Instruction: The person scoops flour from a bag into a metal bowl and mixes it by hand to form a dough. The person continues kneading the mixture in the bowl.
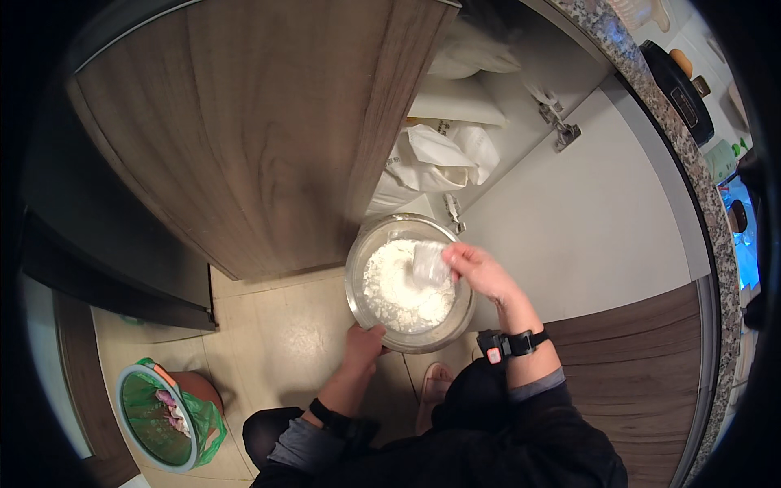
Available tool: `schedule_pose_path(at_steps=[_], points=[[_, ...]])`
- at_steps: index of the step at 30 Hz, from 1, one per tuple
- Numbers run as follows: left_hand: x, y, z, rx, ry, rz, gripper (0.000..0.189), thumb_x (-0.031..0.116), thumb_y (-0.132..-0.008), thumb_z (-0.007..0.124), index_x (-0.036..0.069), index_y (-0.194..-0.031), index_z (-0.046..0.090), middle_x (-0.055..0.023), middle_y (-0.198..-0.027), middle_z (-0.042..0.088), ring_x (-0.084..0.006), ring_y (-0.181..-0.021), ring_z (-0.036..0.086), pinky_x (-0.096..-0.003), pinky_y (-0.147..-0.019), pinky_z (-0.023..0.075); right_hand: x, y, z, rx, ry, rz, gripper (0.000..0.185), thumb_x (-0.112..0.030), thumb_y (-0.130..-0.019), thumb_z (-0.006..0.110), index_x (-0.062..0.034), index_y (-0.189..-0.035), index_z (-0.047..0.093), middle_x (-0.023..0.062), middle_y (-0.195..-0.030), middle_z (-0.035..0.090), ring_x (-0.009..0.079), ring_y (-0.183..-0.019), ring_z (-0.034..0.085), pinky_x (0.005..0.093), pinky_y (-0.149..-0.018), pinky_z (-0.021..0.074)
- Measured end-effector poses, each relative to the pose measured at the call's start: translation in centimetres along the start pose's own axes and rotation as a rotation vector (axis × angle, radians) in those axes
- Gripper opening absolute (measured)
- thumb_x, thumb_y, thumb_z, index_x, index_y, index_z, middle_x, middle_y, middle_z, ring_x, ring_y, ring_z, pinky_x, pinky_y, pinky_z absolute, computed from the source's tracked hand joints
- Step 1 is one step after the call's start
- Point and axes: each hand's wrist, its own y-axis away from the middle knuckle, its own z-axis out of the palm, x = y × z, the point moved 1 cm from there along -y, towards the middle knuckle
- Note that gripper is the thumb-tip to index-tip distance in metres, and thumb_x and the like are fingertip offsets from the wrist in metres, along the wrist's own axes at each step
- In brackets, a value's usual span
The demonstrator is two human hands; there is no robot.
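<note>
A round stainless steel bowl (pixel 359 291) with white flour (pixel 396 287) in it is held by its near rim in my left hand (pixel 365 346). Between the thumb and fingers of my right hand (pixel 476 267) is a small clear plastic cup (pixel 431 263), blurred and tilted over the flour. Just beyond the bowl, inside the open cabinet, lies a white flour bag (pixel 439 160) with a crumpled, open mouth. It bears printed writing.
A wood-grain cabinet door (pixel 256 140) stands open on the left, and a white-faced door (pixel 579 213) on the right. A granite countertop (pixel 683 122) edges the right side. On the tiled floor (pixel 287 323) sits a trash bin (pixel 198 390) with a green liner.
</note>
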Motion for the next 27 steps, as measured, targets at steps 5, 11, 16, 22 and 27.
schedule_pose_path(at_steps=[5,11,16,22,27], points=[[0.0,0.2,-0.1,0.012,-0.027,0.015,0.03,0.007,-0.081,0.057,-0.005,-0.109,0.056,-0.0133,-0.093,0.065,-0.0208,-0.075,0.065,-0.0315,-0.057,0.0551,-3.5,-3.4,-2.4,0.26,0.377,-0.37,0.033,-0.03,-0.095,0.054,-0.0008,-0.08,0.054,0.0111,-0.071,0.055,0.0254,-0.067,0.052,0.0353,-0.065,0.044],[0.3,0.2,-0.2,-0.004,-0.048,-0.018,0.03,0.01,-0.081,0.055,0.002,-0.11,0.056,-0.008,-0.092,0.064,-0.0155,-0.074,0.062,-0.0284,-0.059,0.0522,-7.2,-7.6,-4.5,0.15,0.703,-0.369,0.033,-0.03,-0.095,0.053,0.0009,-0.085,0.055,0.02,-0.082,0.058,0.0363,-0.077,0.056,0.0428,-0.07,0.0445],[0.3,0.1,-0.2,-0.001,-0.053,-0.013,0.03,0.009,-0.081,0.055,0.001,-0.109,0.055,-0.0085,-0.091,0.064,-0.0153,-0.072,0.062,-0.0281,-0.058,0.0523,-8.3,-10.1,-6.4,0.218,0.599,-0.293,0.036,-0.033,-0.095,0.05,0.0023,-0.088,0.056,0.021,-0.082,0.059,0.0351,-0.075,0.054,0.0416,-0.072,0.0435],[0.4,-0.2,-0.1,-0.003,-0.048,-0.038,0.027,0.009,-0.081,0.056,0.0,-0.106,0.056,-0.0084,-0.087,0.064,-0.0156,-0.068,0.061,-0.0279,-0.056,0.0513,-7.8,-12.4,-9.1,0.28,0.967,-0.383,0.031,-0.029,-0.095,0.052,0.0011,-0.091,0.057,0.0198,-0.085,0.058,0.0341,-0.08,0.055,0.0421,-0.073,0.0441],[0.4,-0.2,0.0,0.009,-0.076,-0.036,0.026,0.01,-0.081,0.056,0.0,-0.105,0.057,-0.0092,-0.087,0.063,-0.0168,-0.071,0.061,-0.0282,-0.055,0.0511,-5.7,-15.3,-8.7,0.159,1.311,-0.619,0.021,-0.022,-0.09,0.055,-0.0017,-0.09,0.06,0.0187,-0.094,0.061,0.0367,-0.093,0.057,0.0462,-0.078,0.0457]])
